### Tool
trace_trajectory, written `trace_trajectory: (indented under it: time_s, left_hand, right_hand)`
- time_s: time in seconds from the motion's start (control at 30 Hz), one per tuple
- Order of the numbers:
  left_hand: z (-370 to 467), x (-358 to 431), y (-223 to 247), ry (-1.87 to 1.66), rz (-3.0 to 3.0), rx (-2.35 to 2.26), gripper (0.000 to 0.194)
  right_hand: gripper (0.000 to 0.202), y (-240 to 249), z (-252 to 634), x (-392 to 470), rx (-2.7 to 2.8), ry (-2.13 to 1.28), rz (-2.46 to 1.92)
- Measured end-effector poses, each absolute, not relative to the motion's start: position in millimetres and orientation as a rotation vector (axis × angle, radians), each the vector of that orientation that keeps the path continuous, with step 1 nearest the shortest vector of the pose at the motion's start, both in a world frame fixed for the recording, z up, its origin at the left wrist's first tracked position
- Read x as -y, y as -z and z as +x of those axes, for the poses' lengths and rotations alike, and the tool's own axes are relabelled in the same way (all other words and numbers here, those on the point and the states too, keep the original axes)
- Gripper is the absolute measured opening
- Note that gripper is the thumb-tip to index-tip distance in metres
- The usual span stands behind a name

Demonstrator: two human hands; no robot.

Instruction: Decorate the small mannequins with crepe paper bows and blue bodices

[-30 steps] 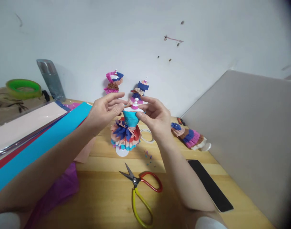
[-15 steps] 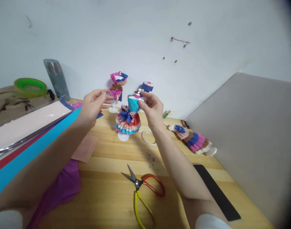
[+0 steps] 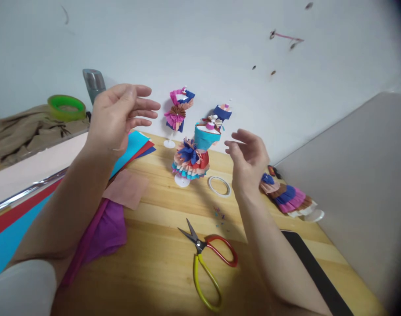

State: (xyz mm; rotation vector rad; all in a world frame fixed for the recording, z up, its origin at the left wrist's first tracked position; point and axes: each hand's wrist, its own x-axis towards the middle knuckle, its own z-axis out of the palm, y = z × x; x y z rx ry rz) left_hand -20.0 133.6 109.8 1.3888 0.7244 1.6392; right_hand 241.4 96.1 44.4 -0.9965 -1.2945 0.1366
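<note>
A small dress form (image 3: 207,137) stands on a round white base, wearing a turquoise paper bodice and a ruffled skirt of red, peach, white and blue. A dark blue paper flower (image 3: 190,151) sits at its waist. To its left my left hand (image 3: 121,109) hangs raised in the air, fingers apart, holding nothing. My right hand (image 3: 248,160) is off to the right of the form, thumb and fingers apart, touching nothing. Behind stand a pink and blue dress form (image 3: 176,116) and another with a blue bodice (image 3: 223,112), partly hidden.
Scissors (image 3: 198,245) with red and yellow handles lie open in front. A roll of white tape (image 3: 219,186) lies near the form. Coloured paper sheets (image 3: 26,219) and purple crepe paper (image 3: 106,228) are at left. A dressed form (image 3: 289,197) lies on its side at right, near a black slab (image 3: 314,267).
My right hand has let go of the turquoise bodice and moved right. My left hand has lifted and drawn away. The view has shifted, so the scene sits further right.
</note>
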Motion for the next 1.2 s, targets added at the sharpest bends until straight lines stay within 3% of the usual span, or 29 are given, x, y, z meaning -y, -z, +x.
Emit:
trace_trajectory:
  time_s: [0.23, 0.43, 0.57, 0.67, 0.8, 0.9, 1.0, 1.1, 1.2]
  left_hand:
    - [-17, -133, -107, -1.340, 1.653, -0.935, 0.021]
    - [-33, -151, -53, -0.390, 2.216, -1.319, 0.010]
    - [-41, -147, -7, -0.330, 2.281, -1.439, 0.009]
    - [-34, -135, 14, -0.370, 2.264, -1.457, 0.009]
    - [-7, -112, 21, -0.375, 2.194, -1.328, 0.028]
    - [11, -98, 18, -0.334, 2.192, -1.194, 0.036]
    - [10, -96, 13, -0.308, 2.285, -1.193, 0.027]
    - [-11, -107, 10, -0.309, 2.390, -1.379, 0.020]
    - [-35, -124, 10, -0.268, 2.400, -1.610, 0.019]
  right_hand:
    - [0.015, -13, 226, -33, 1.654, -0.311, -1.154]
    - [0.019, 32, 206, 5, 2.031, -0.497, -1.223]
    - [0.011, 51, 198, 16, 1.966, -0.667, -1.360]
    - [0.018, 49, 194, 20, 1.874, -0.739, -1.411]
    - [0.029, 34, 184, 21, 1.894, -0.718, -1.350]
    - [0.033, 24, 174, 22, 2.031, -0.607, -1.261]
    - [0.021, 25, 171, 25, 2.264, -0.424, -1.217]
    - [0.014, 33, 178, 28, 2.403, -0.258, -1.324]
    - [0.019, 44, 188, 28, 2.377, -0.167, -1.452]
